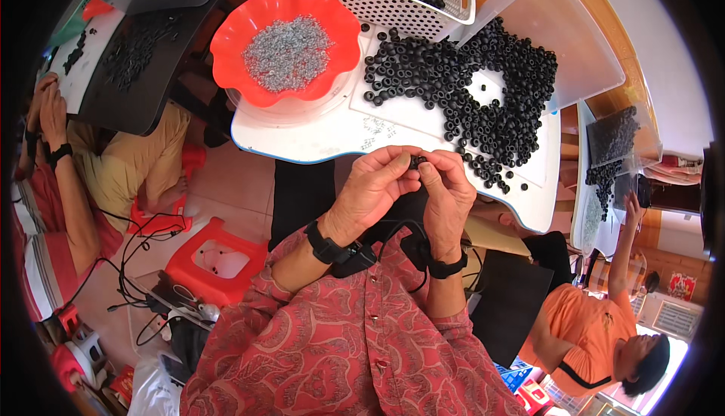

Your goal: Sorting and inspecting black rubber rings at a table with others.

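Note:
My left hand and my right hand meet at the table's near edge. Between their pinched thumbs and fingers is a small black round part, mostly covered by the fingertips. Just beyond my hands, a big heap of black ring-shaped parts spreads over a white board. A few small silvery pieces lie loose on the white table. More of these pieces fill the middle of a red wavy-rimmed bowl at the far left.
A white perforated basket with black parts stands at the back. Beside the heap, a clear plastic bin lies tipped. Co-workers sit left and right, one in an orange shirt. A red stool and loose cables are on the floor.

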Demonstrator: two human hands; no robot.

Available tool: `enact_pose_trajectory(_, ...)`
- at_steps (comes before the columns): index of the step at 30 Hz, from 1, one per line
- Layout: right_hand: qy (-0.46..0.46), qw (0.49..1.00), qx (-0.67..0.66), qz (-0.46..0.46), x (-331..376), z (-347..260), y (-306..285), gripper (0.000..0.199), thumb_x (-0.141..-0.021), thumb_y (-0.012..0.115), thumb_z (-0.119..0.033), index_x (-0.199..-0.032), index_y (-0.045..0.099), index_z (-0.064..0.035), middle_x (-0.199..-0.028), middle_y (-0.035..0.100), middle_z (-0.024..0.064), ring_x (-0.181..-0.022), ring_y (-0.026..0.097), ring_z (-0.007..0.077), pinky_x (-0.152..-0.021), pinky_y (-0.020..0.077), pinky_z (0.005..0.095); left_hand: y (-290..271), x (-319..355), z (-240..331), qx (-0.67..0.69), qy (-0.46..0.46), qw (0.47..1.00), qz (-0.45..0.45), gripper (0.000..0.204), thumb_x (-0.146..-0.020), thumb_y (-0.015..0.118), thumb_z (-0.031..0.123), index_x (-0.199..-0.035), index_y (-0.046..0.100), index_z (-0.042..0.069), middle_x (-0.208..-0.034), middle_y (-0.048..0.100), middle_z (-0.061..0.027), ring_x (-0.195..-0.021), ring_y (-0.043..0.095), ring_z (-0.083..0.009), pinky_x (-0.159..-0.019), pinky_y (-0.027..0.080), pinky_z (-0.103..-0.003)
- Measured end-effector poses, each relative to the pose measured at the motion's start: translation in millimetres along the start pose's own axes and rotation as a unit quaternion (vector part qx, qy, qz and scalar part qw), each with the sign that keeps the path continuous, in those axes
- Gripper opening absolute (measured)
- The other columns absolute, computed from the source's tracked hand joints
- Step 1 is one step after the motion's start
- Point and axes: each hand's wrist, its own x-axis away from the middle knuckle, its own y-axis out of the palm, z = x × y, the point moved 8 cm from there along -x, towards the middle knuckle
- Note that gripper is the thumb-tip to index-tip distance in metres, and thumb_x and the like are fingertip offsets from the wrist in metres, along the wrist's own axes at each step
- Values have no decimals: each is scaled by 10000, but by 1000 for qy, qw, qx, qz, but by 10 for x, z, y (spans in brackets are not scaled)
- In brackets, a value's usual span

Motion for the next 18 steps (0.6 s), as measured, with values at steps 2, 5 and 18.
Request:
enact_pose_trajectory(2, 1, 1000, 11, 1, 2, -10, 10, 126, -867, 685, -9, -991, 705, 2, -972, 587, 19, -859, 541, 94, -760, 446, 217, -6, 12, 3, 1, 1, 1000, 10, 237, -1001, 531, 127, -1177, 609, -12, -1010, 639, -48, -859, 622, -101, -789, 552, -256)
enact_pose_trajectory(5, -9, 1000, 8, 0, 1, -18, 12, 130, -870, 680, -9, -997, 703, 1, -972, 585, 24, -862, 544, 97, -765, 449, 217, 3, 8, 2, 4, 7, 1000, 4, 233, -990, 564, 153, -1166, 632, 16, -1011, 655, -41, -858, 625, -95, -797, 552, -274)
enact_pose_trajectory(18, -43, 998, 49, 20, 53, -150, 43, 112, -870, 672, -1, -981, 685, 6, -967, 585, 46, -872, 545, 112, -767, 449, 226, -9, 17, -19, 33, 23, 999, -4, 224, -964, 601, 141, -1153, 627, 25, -967, 649, -44, -848, 626, -119, -806, 550, -294)
